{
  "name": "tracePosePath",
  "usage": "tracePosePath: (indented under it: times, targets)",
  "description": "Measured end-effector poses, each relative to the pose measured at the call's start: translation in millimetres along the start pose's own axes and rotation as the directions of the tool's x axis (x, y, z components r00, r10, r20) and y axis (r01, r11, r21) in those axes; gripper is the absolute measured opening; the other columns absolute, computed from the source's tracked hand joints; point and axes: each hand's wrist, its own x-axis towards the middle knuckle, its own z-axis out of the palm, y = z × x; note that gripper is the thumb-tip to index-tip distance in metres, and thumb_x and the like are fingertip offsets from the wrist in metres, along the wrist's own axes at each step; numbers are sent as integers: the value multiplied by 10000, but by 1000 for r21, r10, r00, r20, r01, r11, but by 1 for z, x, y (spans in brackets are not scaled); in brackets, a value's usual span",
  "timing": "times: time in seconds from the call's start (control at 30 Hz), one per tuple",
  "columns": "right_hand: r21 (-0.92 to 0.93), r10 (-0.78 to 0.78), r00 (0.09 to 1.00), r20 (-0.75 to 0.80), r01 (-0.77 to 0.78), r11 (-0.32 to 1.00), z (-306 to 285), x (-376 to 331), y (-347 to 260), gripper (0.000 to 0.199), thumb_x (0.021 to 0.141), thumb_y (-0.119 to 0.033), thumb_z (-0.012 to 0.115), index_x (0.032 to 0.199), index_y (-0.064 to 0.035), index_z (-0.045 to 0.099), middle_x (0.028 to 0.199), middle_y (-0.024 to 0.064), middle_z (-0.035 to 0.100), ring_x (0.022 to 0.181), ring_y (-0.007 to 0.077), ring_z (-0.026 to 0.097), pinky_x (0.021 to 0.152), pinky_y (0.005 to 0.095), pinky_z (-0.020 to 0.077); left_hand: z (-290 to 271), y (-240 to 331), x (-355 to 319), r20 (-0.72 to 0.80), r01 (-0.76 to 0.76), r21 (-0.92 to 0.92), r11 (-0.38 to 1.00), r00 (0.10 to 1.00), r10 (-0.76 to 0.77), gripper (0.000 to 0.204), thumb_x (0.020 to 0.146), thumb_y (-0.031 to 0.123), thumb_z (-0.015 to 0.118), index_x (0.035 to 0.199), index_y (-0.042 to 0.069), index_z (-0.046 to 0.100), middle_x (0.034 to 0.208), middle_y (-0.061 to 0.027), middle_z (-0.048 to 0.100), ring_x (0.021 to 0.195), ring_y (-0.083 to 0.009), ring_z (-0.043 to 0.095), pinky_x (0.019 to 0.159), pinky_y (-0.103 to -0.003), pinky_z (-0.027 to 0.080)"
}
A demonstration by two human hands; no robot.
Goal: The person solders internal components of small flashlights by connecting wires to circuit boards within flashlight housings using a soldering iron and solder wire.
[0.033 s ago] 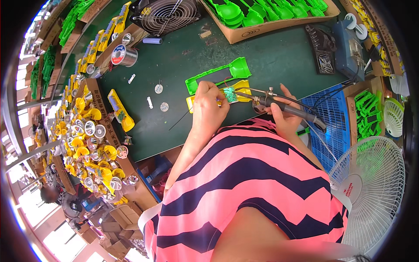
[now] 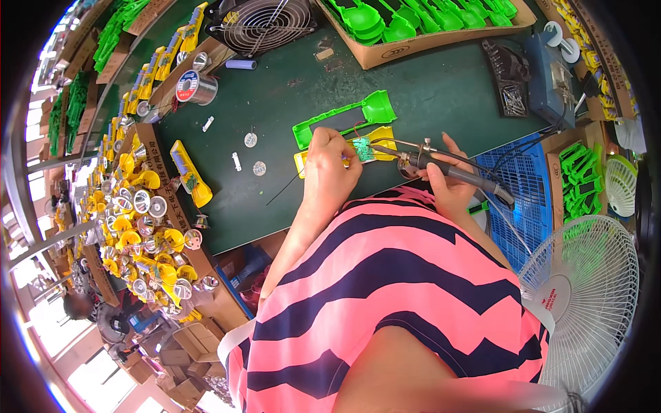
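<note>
My right hand (image 2: 449, 187) grips a soldering iron (image 2: 471, 179) with a thin metal tube along its shaft. The iron's tip points left at a small green circuit board (image 2: 363, 149) in a yellow plastic housing half (image 2: 384, 140). My left hand (image 2: 329, 168) is pinched closed over the housing's left part; what its fingertips hold is hidden. A thin dark wire (image 2: 281, 191) sticks out to the left of that hand. Just beyond lies a green housing half (image 2: 379, 109), open side up, with a reddish wire near the board.
A solder spool (image 2: 196, 88), round discs (image 2: 259, 168) and a yellow housing (image 2: 191, 174) lie left on the green table (image 2: 289, 89). A carton of green housings (image 2: 385, 51) and a metal-grilled fan (image 2: 268, 26) stand behind. A blue soldering station (image 2: 551, 76) is at right.
</note>
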Motion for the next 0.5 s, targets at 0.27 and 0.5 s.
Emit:
tracePosePath:
  times: [0.27,0.5]
  targets:
    - [-54,-80,996,36,82,995,-3,1,-3,163,716,10,616,873,24,574,702,70,641,750,139,581,994,471,267,-4,-3,4,83,34,-83,996,996,-27,107,643,-25,637,698,16,555,842,-98,528,715,-215,558,635,-295,476]
    - [-42,-71,997,25,72,997,-1,0,-4,156,695,5,622,849,9,595,663,51,604,661,118,557,987,475,284,-24,0,-10,-14,-290,197,937,954,298,205,643,108,710,618,42,517,678,-74,516,648,-242,535,547,-320,432]
